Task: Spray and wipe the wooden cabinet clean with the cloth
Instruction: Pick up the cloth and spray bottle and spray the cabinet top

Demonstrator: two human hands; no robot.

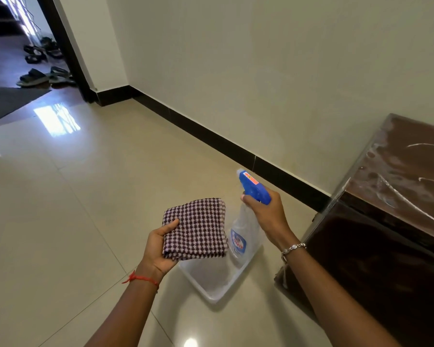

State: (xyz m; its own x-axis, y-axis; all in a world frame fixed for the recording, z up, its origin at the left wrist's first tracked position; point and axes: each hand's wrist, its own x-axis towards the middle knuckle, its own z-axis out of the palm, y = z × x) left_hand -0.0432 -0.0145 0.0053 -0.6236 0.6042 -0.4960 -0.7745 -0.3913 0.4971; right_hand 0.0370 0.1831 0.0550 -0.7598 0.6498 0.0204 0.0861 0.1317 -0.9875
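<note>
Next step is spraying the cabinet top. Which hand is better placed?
Right. The right hand grips the spray bottle, and the cabinet stands on that side; the left hand holds the folded cloth.

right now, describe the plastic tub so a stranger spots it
Find the dark wooden cabinet at right. On the tiled floor left of its base lies a shallow tub. It alone is translucent white, below the checked cloth and spray bottle.

cloth (196,229) left of bottle (246,221); cabinet (386,221) right.
</note>
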